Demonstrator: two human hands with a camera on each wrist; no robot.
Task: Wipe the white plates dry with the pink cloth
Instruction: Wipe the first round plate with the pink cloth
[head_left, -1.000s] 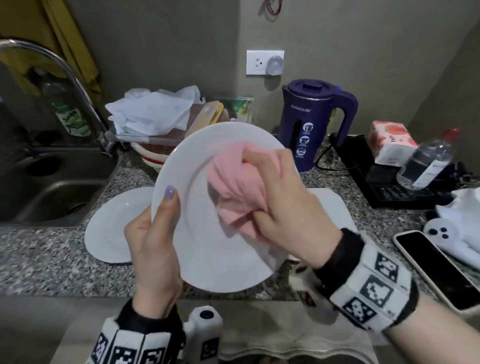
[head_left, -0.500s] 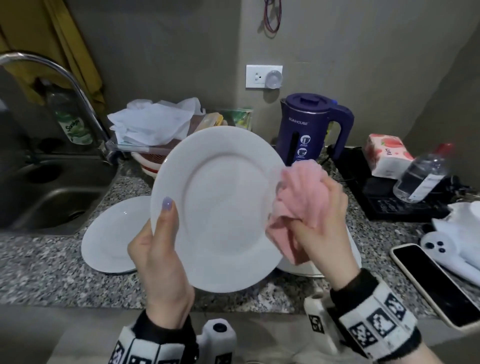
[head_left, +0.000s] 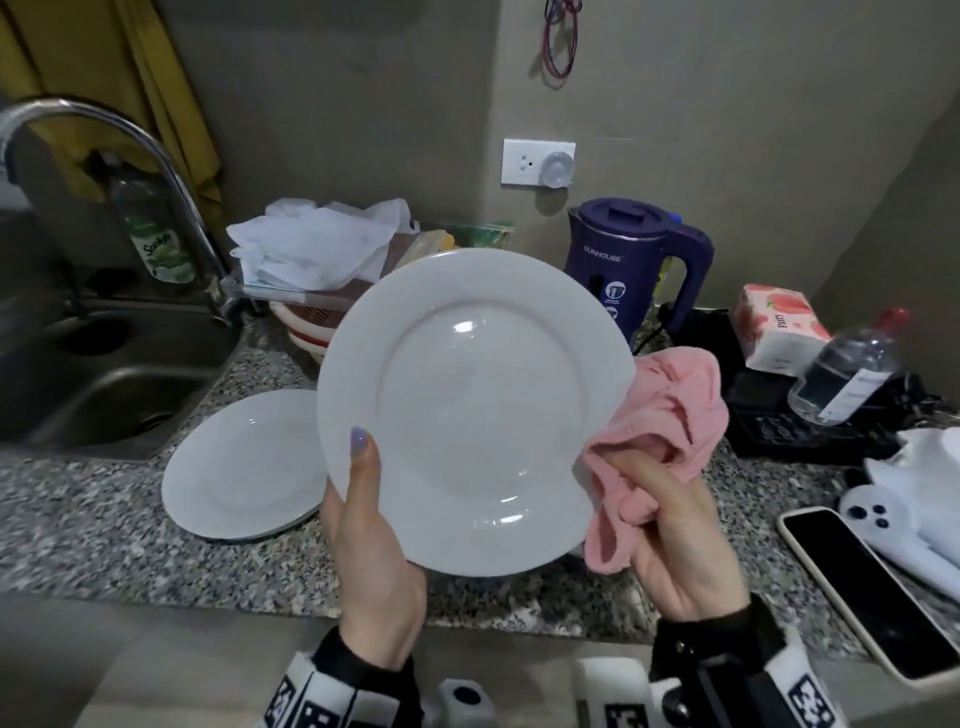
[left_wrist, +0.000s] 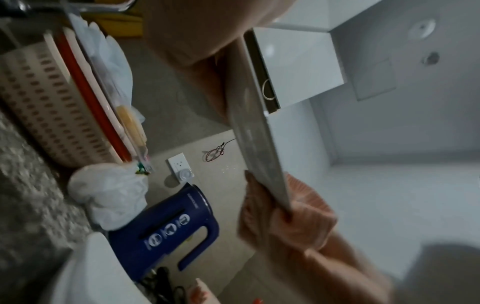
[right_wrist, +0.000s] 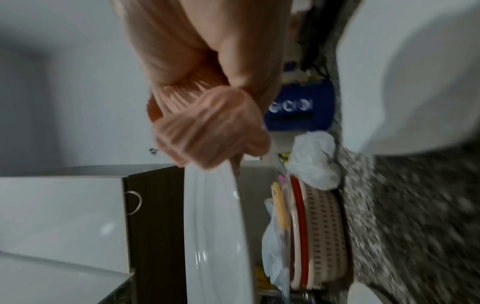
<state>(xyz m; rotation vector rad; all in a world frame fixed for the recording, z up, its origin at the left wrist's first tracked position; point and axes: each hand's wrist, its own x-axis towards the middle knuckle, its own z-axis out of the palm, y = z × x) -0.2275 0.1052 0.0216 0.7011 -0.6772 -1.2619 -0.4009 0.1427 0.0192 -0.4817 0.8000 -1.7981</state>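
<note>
Head view, held plate: I have the white plate (head_left: 475, 410) tilted up on edge, face toward me, above the counter (head_left: 78, 525).
Head view, left hand: my left hand (head_left: 376, 556) grips the plate's lower-left rim, thumb laid up over the face, fingers hidden behind.
Head view, right hand: my right hand (head_left: 675, 540) is curled round the bunched pink cloth (head_left: 662, 431), which wraps the plate's right rim; the fingers themselves are hidden under the cloth.
Head view, key relation: the cloth meets the rim on the side opposite my left-hand grip, so the right hand is the nearer one to the wiping edge, and I judge the next stroke runs along that rim or round to the back.
Head view, other plates: a second plate (head_left: 244, 467) lies flat on the counter, left of my left hand; whatever lies beneath my right hand is hidden.
Head view, surroundings: a purple kettle (head_left: 631, 260) stands beyond the cloth; a phone (head_left: 872, 587) lies right of my right hand.

Left wrist view, plate: the plate (left_wrist: 259, 148) shows edge-on, running away from my palm toward the cloth (left_wrist: 309, 216).
Left wrist view, cloth: it folds over both sides of the far rim.

Right wrist view, cloth: the cloth (right_wrist: 207, 127) is clamped onto the rim (right_wrist: 215, 226), front and back.
Right wrist view, blur: the picture is smeared, so I cannot tell how hard I press.
</note>
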